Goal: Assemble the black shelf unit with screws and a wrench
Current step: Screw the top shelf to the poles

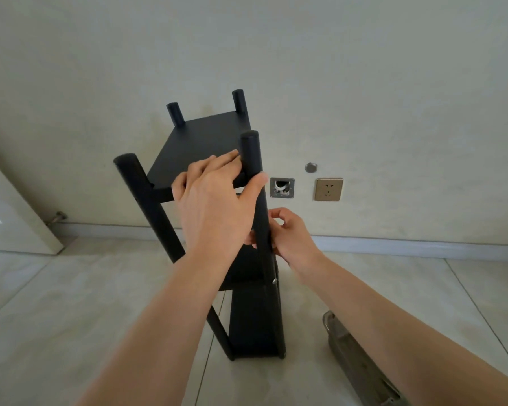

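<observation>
Left hand (214,206) and right hand (288,232) around shelf post (254,159).

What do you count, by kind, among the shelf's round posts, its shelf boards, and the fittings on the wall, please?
Round posts: 4
Shelf boards: 3
Wall fittings (socket, open box, round cap): 3
Total: 10

shelf unit (200,136): matt black, smooth posts and boards | screw (274,281): shiny metal | floor (71,312): glossy pale tiles | wall socket (328,189): satin gold-toned plate
</observation>
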